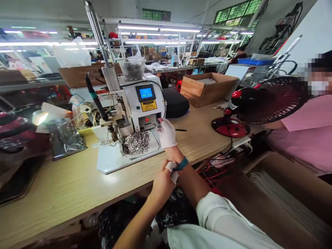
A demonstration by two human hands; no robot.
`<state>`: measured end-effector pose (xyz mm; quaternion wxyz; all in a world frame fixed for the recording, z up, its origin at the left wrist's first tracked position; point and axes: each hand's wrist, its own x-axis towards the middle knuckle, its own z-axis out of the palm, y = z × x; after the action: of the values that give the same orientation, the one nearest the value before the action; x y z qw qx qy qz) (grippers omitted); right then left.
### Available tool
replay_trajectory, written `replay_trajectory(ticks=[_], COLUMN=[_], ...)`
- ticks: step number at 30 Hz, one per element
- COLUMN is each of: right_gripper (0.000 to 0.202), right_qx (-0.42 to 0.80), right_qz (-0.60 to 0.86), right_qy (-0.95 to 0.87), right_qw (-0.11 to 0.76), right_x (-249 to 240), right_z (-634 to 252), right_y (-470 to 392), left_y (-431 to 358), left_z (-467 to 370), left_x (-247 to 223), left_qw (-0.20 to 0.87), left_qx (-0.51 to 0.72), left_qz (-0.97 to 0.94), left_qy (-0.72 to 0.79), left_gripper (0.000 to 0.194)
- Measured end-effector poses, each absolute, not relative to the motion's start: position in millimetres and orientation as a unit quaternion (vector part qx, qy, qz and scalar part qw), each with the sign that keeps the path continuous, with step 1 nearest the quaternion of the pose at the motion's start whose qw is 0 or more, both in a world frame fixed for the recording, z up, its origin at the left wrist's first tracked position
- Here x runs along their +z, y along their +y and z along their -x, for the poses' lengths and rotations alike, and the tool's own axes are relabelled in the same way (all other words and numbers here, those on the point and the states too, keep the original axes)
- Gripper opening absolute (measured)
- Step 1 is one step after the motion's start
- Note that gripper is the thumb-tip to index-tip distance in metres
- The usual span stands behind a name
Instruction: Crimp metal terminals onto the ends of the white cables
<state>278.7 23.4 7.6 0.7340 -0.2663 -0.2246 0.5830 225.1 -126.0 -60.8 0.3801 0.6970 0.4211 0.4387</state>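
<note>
My right hand (167,134), in a white glove with bare fingertips, is raised in front of the machine's lower panel with its fingers curled. Something small and greyish shows at the fingertips, too small to name. A teal wristband (182,164) circles my right wrist. My left hand (164,178), with white coverings on some fingers, is closed at that wristband, fingers against it. Left of my right hand, a heap of small shiny metal pieces (137,142) lies on the tray at the foot of the white machine (132,103), whose blue screen (145,92) is lit.
A clear tub (132,68) stands on the machine. To the right are an open cardboard box (207,91) and a red and black fan (230,128). Plastic bags (66,140) lie on the left of the wooden table (77,180). A person in pink (308,128) sits at right.
</note>
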Motion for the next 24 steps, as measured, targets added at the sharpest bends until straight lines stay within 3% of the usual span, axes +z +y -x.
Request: replay_trajectory(ticks=[4, 5, 7, 11, 14, 17, 19, 20, 24], right_gripper=[0.015, 0.018, 0.022, 0.022, 0.042, 0.046, 0.042, 0.035, 0.021], right_qx=[0.685, 0.700, 0.671, 0.448, 0.351, 0.288, 0.247, 0.217, 0.211], right_qz=[0.250, 0.255, 0.298, 0.398, 0.393, 0.408, 0.439, 0.458, 0.450], right_qy=[-0.205, -0.218, -0.312, -0.560, -0.661, -0.672, -0.647, -0.652, -0.728], right_qw=[0.652, 0.631, 0.603, 0.572, 0.534, 0.547, 0.572, 0.563, 0.471], right_x=[9, 7, -5, -47, -75, -76, -64, -57, -49], right_z=[-283, -283, -282, -298, -339, -387, -410, -418, -426], right_y=[5, -4, -32, -105, -136, -135, -128, -126, -131], left_y=[-119, -118, -114, -101, -79, -52, -46, -49, -104], left_z=[-200, -189, -173, -175, -210, -257, -279, -285, -267], left_x=[-54, -50, -38, -14, 1, 17, 21, 19, -19], left_qw=[0.544, 0.542, 0.468, 0.397, 0.348, 0.324, 0.233, 0.196, 0.174], left_qx=[0.420, 0.445, 0.514, 0.521, 0.526, 0.457, 0.369, 0.310, 0.266], left_qz=[-0.633, -0.611, -0.597, -0.643, -0.669, -0.744, -0.782, -0.795, -0.781], left_qy=[0.356, 0.367, 0.400, 0.395, 0.393, 0.365, 0.445, 0.483, 0.538], left_gripper=[0.034, 0.037, 0.037, 0.025, 0.016, 0.008, 0.016, 0.022, 0.025])
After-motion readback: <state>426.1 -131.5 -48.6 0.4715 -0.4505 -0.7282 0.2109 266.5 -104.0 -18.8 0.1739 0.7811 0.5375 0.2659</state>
